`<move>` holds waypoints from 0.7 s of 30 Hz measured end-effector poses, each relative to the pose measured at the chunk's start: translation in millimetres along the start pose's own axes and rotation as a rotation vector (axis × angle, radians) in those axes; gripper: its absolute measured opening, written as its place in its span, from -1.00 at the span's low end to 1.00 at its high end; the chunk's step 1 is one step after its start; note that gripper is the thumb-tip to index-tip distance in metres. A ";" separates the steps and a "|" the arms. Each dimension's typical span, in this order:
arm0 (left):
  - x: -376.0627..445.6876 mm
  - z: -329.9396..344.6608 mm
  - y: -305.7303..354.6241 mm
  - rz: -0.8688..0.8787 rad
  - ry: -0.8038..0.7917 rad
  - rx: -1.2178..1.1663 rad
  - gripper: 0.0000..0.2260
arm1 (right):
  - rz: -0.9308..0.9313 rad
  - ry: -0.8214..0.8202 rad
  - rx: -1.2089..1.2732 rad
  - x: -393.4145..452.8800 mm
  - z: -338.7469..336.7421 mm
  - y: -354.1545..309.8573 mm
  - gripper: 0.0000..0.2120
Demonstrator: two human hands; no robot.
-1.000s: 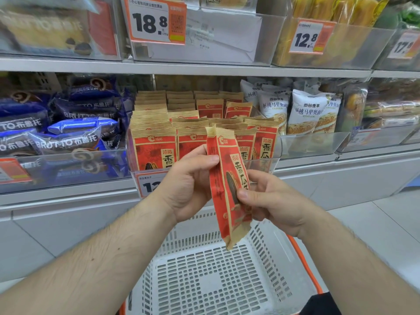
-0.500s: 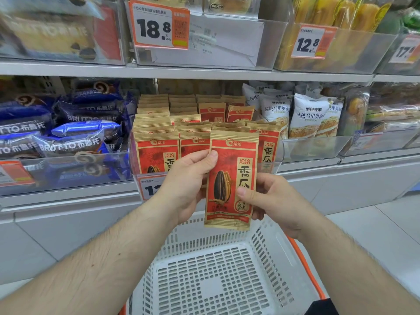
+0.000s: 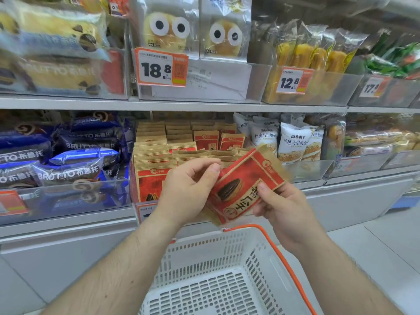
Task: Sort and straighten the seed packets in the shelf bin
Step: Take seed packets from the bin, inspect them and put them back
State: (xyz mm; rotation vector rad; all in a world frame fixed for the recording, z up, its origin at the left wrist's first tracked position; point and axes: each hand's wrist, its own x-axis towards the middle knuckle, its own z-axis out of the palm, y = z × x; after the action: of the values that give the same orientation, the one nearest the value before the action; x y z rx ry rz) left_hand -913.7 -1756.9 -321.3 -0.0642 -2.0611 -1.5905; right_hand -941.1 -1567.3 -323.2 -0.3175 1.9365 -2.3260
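A red and tan seed packet [image 3: 244, 185] with a sunflower seed picture is held in front of the shelf bin, tilted with its top toward the upper right. My left hand [image 3: 188, 189] pinches its left edge with thumb and fingers. Its lower right side is pinched by my right hand [image 3: 281, 205], thumb on the printed face. Behind them, the clear shelf bin [image 3: 145, 210] holds several rows of the same packets [image 3: 154, 160] standing upright; two at the back lean slightly.
A white plastic basket [image 3: 227, 280] with an orange handle sits below my hands. Blue snack bags [image 3: 68, 155] fill the bin to the left, white bags [image 3: 293, 142] the bin to the right. The upper shelf carries bread packs and price tags.
The packet turned from edge-on to face-on, then tilted clockwise so its top leans right. Both hands kept hold and rose slightly toward the bin; the camera moved closer.
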 end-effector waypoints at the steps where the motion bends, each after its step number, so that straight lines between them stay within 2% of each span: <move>1: 4.9 -4.4 2.4 0.061 0.041 0.055 -0.85 | -0.029 0.014 0.088 1.8 1.1 -8.6 -0.94; 3: 16.2 -14.9 7.2 0.185 0.094 0.240 -0.86 | -0.107 0.028 0.182 7.3 4.3 -29.9 -0.88; 5: 29.5 -25.1 13.1 0.207 0.104 0.425 -0.83 | -0.206 0.027 0.145 17.0 8.7 -51.3 -0.88; 8: 44.8 -34.4 15.4 0.081 0.028 0.674 -0.70 | -0.294 0.033 -0.047 43.0 16.9 -74.8 -0.94; 10: 47.7 -35.4 15.0 -0.023 -0.044 0.750 -0.62 | -0.308 0.026 -0.207 65.9 22.6 -83.5 -0.91; 14: 47.1 -30.3 10.3 -0.063 -0.148 0.867 -0.54 | -0.244 -0.025 -0.454 109.7 33.2 -87.3 -0.90; 21: 54.6 -29.1 2.4 -0.070 -0.159 0.924 -0.58 | -0.051 -0.085 -0.687 169.7 43.1 -64.0 -0.92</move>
State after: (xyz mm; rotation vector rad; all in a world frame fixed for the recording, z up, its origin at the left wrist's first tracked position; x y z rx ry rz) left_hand -948.7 -1797.8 -290.7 0.2211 -2.7395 -0.5464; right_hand -1093.1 -1631.8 -236.7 -0.5045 2.6394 -1.5551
